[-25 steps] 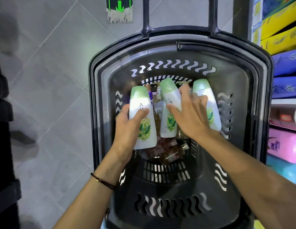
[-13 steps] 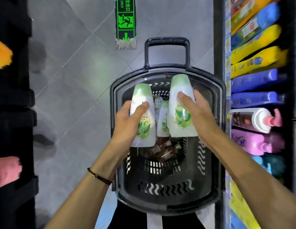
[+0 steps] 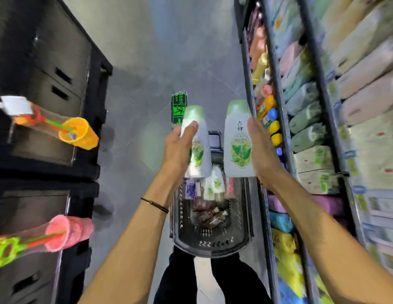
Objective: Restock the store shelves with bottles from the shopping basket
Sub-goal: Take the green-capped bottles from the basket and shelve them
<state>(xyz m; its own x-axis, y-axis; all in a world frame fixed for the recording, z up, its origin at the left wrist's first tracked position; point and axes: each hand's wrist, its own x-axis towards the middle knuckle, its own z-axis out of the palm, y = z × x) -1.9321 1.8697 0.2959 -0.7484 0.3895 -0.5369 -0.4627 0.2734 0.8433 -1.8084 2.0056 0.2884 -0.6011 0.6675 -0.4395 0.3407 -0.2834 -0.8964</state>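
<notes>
Far left of the shopping basket [image 3: 213, 247] stand stacked black crates [image 3: 48, 84], hard-sided with slot handles. Two blurred toys jut from them: one with an orange cone-shaped cup [image 3: 78, 133], one with a fuzzy pink roll [image 3: 68, 232]. One green exit sticker [image 3: 179, 108] lies on the grey tiled floor beyond the basket.

Two hands are raised above the basket's far end, each with one bottle. The left hand [image 3: 178, 150], a thin dark cord bracelet [image 3: 155, 205] at its wrist, curls its fingers round the left bottle [image 3: 200, 148], thumb across the front. The right hand [image 3: 260, 150] grips the right bottle [image 3: 237, 145] along its right edge. Both bottles are smooth white plastic, flattened and tapering, with a rounded pale green end uppermost and a green leaf label.

The basket is one dark plastic tub with slotted walls. It holds small white bottles [image 3: 214, 183] and brown packets [image 3: 208, 213], too blurred to count.

Just right of the basket rise the store shelves [image 3: 276, 84], dark metal uprights packed with soft pastel packs and coloured bottles.
</notes>
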